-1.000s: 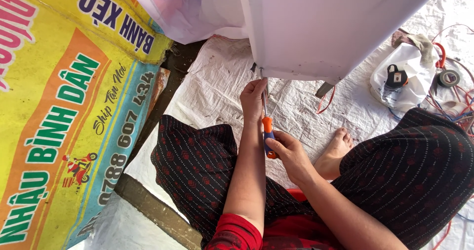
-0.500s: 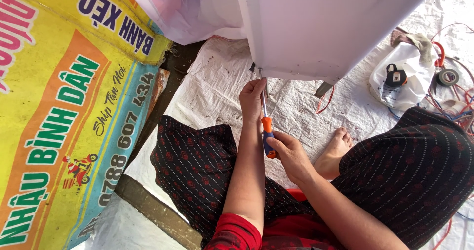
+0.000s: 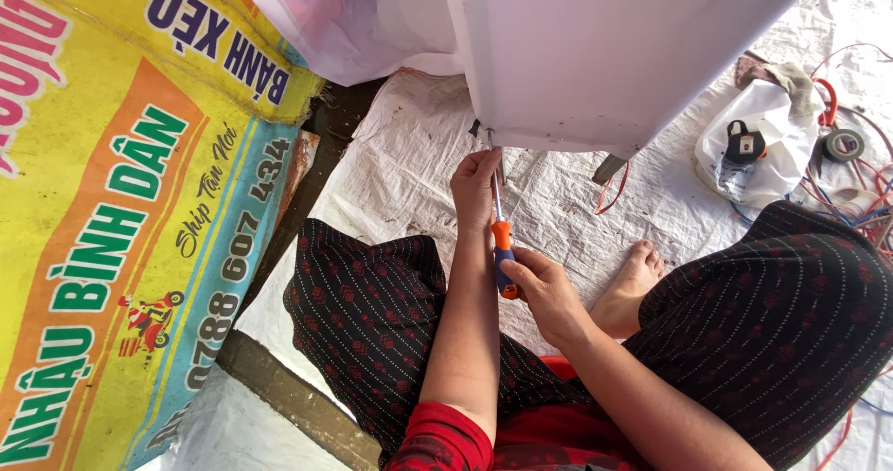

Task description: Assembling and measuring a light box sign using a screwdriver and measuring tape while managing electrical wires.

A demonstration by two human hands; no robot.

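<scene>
Left hand point(image 3: 476, 187) raised, right hand point(image 3: 544, 290) seemingly fisted below.

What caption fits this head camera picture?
Right hand grips an orange-handled screwdriver, left hand steadying its shaft under a white cabinet.

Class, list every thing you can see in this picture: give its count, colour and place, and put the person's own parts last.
Screwdriver: one, orange and blue handle, tip up at the white cabinet's lower edge.
White cabinet: one, top centre.
Woven sheet: one, white, on the ground.
Banner: one, yellow with coloured print, left.
Plastic bag: one, white, right, a dark part on it.
Tape roll: one, dark, far right.
Wires: several, red and blue, right edge.
Bare foot: one, centre right.
Left hand: steadies the shaft.
Right hand: grips the handle.
</scene>
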